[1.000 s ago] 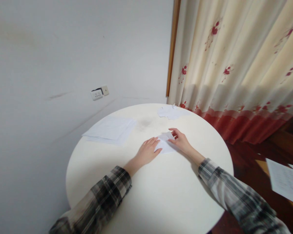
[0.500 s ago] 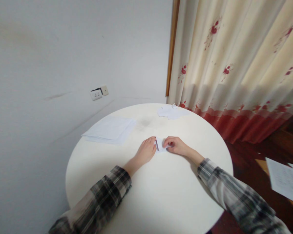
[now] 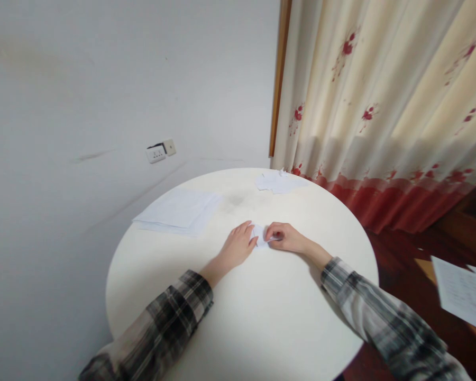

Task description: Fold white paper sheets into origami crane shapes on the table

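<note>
A small piece of folded white paper (image 3: 261,236) lies on the round white table (image 3: 273,312), between my two hands. My left hand (image 3: 238,244) rests on its left side, fingers stretched out over the far part and thumb set apart on the near part. With thumb and fingertips bent together, my right hand (image 3: 284,236) pinches the paper's right end. Part of the paper is hidden under the fingers of both hands.
A stack of white sheets (image 3: 176,209) lies at the table's left back. Torn paper pieces (image 3: 280,182) sit at the far edge. A wall socket (image 3: 156,154) is on the left, a flowered curtain (image 3: 381,106) on the right. Written sheets (image 3: 464,291) lie low at the right.
The raised fold beside my left fingers has gone flat. My left thumb has moved out to the right onto the paper. My right hand has barely moved and keeps its pinch.
</note>
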Demonstrator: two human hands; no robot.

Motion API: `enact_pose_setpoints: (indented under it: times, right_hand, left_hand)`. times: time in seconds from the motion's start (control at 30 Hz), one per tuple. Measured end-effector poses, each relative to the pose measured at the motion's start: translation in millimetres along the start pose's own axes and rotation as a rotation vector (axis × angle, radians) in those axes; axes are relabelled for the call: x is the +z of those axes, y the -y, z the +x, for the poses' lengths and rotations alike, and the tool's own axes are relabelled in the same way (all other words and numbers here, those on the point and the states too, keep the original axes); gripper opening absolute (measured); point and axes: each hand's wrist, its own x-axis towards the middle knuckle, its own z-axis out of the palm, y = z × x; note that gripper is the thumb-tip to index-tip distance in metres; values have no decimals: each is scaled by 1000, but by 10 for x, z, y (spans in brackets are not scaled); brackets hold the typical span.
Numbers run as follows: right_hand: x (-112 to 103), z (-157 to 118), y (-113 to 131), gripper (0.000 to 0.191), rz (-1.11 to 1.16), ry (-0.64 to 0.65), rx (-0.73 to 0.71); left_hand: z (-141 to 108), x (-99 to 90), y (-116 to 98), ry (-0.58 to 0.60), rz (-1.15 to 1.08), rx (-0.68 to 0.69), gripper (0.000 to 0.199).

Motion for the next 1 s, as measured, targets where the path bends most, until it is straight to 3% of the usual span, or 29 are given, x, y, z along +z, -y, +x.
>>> enact_pose_setpoints:
  times: [0.1,0.23,0.37,0.57,1.0]
  right_hand:
    - [-4,5,-15,12,27,-10,50]
    - [1,16,-159,22,-46,-177,176]
    - [-19,25,-300,23,-182,-263,264]
    - [-50,26,-334,24,-195,-219,293]
    - [-65,5,-278,26,-86,-167,262]
  left_hand:
    - [6,-3,6,19,7,7,39]
    - [9,-17,0,43,25,2,41]
    - [2,-52,-24,80,43,0,46]
    - [-9,-132,-39,190,64,15,58]
    - [-9,-186,22,317,-3,71,63]
